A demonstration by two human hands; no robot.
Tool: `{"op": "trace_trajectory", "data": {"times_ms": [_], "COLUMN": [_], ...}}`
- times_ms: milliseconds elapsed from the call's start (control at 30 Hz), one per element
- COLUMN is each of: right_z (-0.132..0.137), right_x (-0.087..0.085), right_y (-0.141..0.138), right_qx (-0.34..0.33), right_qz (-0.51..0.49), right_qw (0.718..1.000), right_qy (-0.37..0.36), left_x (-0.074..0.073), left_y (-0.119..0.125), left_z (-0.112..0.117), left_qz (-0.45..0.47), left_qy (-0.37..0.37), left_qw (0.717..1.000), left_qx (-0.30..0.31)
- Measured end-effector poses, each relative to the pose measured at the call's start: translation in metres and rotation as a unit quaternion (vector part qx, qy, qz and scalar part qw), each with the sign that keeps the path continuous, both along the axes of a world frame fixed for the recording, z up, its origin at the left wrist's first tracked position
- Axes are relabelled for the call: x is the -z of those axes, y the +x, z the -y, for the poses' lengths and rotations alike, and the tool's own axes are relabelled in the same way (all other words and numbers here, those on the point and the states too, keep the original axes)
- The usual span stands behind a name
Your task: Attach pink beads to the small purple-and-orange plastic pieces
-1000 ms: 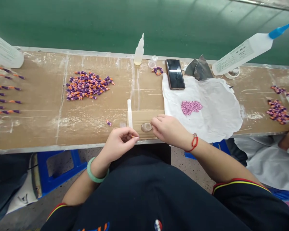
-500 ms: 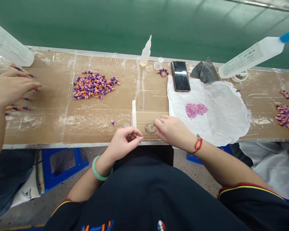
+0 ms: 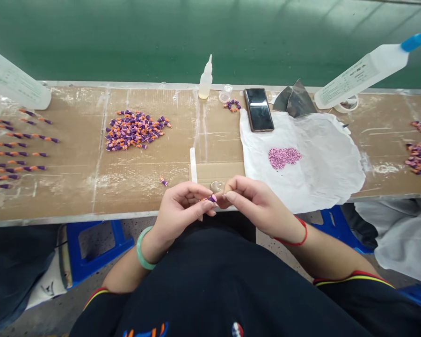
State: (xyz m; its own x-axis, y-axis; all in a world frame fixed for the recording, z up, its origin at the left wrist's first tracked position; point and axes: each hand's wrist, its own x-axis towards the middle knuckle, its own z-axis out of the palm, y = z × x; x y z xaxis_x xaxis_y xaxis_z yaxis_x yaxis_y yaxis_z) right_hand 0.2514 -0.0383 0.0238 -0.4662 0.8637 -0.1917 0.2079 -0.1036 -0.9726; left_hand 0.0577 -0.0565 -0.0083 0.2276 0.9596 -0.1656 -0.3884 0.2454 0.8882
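Grip of the left hand (image 3: pixel 178 208) held a small purple figure (image 3: pixel 213 198) between thumb and fingertips. Just beside it, the right hand (image 3: pixel 255 202) was pinched together, any contents too small to identify.

Btwn L hand (image 3: pixel 184 203) & R hand (image 3: pixel 254 201) v. tight: held purple piece (image 3: pixel 213 198) fills most of the gap, round dish (image 3: pixel 216 186) just fwd of it. Past dish, bare tabletop (image 3: pixel 221 140) gives a lane fwd, sm. bottle (image 3: pixel 206 82) at far end. Fwd-L of L hand: loose piece (image 3: pixel 164 181) close, pile (image 3: pixel 135 131) farther. Fwd of R hand: cloth (image 3: pixel 326 154), then phone (image 3: pixel 258 109).
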Motion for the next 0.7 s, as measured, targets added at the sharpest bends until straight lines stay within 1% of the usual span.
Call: {"op": "trace_trajectory", "data": {"times_ms": [100, 200, 467, 700], "right_z": [0.006, 0.009, 0.011, 0.01], "right_x": [-0.004, -0.007, -0.013, -0.014], "right_y": [-0.004, -0.005, -0.007, -0.007], "right_qx": [0.009, 0.013, 0.019, 0.015], "right_qz": [-0.009, 0.004, 0.059, 0.069], "right_qw": [1.0, 0.999, 0.99, 0.985], "right_qy": [0.009, 0.03, 0.129, 0.157], "left_x": [-0.003, -0.006, -0.007, -0.007], "left_y": [0.001, 0.001, 0.002, 0.001], "left_z": [0.003, 0.005, 0.005, 0.005], "left_qz": [0.012, 0.022, 0.041, 0.029], "left_qy": [0.013, 0.016, 0.034, 0.048], "left_qw": [1.0, 1.0, 0.999, 0.998], "left_qx": [-0.003, -0.001, 0.005, 0.007]}}
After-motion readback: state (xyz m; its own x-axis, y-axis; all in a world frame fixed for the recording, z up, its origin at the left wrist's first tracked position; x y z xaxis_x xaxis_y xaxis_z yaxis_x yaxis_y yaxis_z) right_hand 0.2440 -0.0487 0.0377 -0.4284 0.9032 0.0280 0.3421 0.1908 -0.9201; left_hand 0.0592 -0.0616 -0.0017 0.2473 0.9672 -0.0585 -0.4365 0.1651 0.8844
